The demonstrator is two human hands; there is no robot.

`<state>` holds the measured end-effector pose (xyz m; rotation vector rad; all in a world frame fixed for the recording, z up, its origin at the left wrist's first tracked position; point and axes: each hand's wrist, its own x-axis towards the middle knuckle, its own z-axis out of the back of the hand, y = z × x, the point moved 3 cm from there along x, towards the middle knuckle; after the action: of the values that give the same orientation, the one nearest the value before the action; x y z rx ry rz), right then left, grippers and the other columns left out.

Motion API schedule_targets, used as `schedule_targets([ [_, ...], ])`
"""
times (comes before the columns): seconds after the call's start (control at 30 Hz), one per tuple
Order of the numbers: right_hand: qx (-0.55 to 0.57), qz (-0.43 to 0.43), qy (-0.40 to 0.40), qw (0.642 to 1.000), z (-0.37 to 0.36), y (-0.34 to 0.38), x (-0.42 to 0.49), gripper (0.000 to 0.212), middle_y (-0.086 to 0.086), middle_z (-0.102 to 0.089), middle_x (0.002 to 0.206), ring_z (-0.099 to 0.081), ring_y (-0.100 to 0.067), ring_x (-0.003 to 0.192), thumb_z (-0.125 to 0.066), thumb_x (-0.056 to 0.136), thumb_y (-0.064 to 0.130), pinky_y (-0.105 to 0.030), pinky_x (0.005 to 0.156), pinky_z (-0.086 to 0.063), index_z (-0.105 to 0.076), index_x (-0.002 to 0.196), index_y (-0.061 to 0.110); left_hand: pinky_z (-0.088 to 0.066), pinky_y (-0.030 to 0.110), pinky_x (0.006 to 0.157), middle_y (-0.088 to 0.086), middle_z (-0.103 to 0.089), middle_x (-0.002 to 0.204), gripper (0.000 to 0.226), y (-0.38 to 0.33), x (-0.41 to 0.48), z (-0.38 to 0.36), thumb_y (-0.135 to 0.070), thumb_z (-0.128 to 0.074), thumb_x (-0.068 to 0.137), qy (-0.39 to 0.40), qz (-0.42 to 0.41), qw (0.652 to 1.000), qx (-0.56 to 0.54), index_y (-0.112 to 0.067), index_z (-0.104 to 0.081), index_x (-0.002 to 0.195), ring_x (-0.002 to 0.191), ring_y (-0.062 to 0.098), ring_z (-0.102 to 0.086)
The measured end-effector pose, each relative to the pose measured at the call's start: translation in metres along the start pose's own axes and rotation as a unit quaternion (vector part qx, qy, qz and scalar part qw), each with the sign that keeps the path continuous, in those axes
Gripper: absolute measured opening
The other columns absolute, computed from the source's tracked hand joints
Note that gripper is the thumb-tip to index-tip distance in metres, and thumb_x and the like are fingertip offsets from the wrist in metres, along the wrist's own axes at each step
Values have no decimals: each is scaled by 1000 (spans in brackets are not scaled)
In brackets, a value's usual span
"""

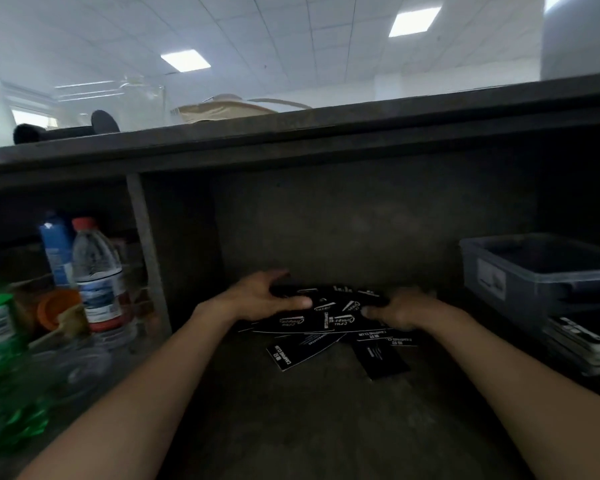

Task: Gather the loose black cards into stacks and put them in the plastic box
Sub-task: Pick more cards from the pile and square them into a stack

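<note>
Left hand and right hand clasp rectangular black cards, long edges splayed at mixed angles, near a translucent plastic box.

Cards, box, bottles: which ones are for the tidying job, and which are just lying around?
For the job: black cards; plastic box; left hand and right hand, both holding the pile.

Just lying around: clear water bottle; blue bottle; green bottle.
</note>
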<state>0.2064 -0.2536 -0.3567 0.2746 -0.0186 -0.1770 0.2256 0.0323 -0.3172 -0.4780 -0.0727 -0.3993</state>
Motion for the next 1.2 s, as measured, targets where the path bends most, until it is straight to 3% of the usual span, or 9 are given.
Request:
schedule_targets([
  [0.1,1,-99,20,995,-9,-15,-7,110,-13,-3,166,2,-44,149,-16,67,96,-71,113,-1,-15,157,32,-11,49,124,3,-16,166,108,21,-3,-22,-99,-20,66,28,100,993,54,-39,-21,156,153,28,-14],
  [0.23,-7,-97,37,995,-25,-1,-18,112,-17,11,164,14,-46,148,-12,72,95,-65,113,8,4,158,25,8,61,117,12,9,166,91,20,-8,-57,-94,-1,72,71,170,976,114,-51,2,153,152,39,11],
  [0.43,-60,-18,15,998,-13,20,-19,86,-15,-23,162,-23,-37,146,-18,92,75,-53,117,-21,-28,154,16,-11,43,123,6,-20,165,64,7,0,-46,-69,-21,97,47,101,992,58,-39,-24,154,152,32,-16],
  [0.57,-18,109,-119,987,14,35,-33,61,-4,-61,133,-54,-26,123,-33,93,71,-43,104,-39,-62,127,29,-34,32,115,3,-55,143,37,11,0,-22,-41,-51,100,-29,31,998,38,-28,-58,135,136,24,-44],
  [0.7,121,295,-7,948,0,74,-63,63,16,-69,110,-62,1,95,-76,68,68,-16,80,-49,-70,116,30,-50,33,97,-5,-71,114,20,-1,-9,-18,-34,-60,96,-64,-60,993,85,-28,-71,111,110,14,-63],
  [0.87,243,194,-17,950,0,73,-48,53,4,-66,91,-62,-7,77,-90,68,20,-21,74,-50,-69,117,13,-48,11,64,-2,-72,95,14,-15,-11,-20,-35,-63,96,-75,-47,990,-109,-25,-71,102,78,7,-64],
  [0.97,463,94,-15,881,5,57,-42,28,-11,-74,93,-69,-21,79,-76,77,1,-32,71,-57,-72,104,8,-54,21,65,-4,-73,96,36,-23,-15,-21,-61,-60,88,-50,14,960,-275,-28,-67,101,81,7,-69],
  [1.1,701,32,51,711,12,55,-41,20,-9,-77,87,-74,-22,77,-65,84,-2,-29,59,-59,-67,101,8,-56,21,72,-9,-76,100,48,-36,-22,-21,-62,-76,74,-8,-32,946,-322,-30,-70,109,92,4,-72],
  [1.2,649,78,108,749,5,60,-43,29,-8,-77,96,-75,-20,84,-76,81,4,-30,67,-60,-68,108,8,-56,17,65,2,-77,90,18,-37,-21,-18,-19,-78,84,-54,-58,935,-347,-16,-73,101,78,11,-72],
])
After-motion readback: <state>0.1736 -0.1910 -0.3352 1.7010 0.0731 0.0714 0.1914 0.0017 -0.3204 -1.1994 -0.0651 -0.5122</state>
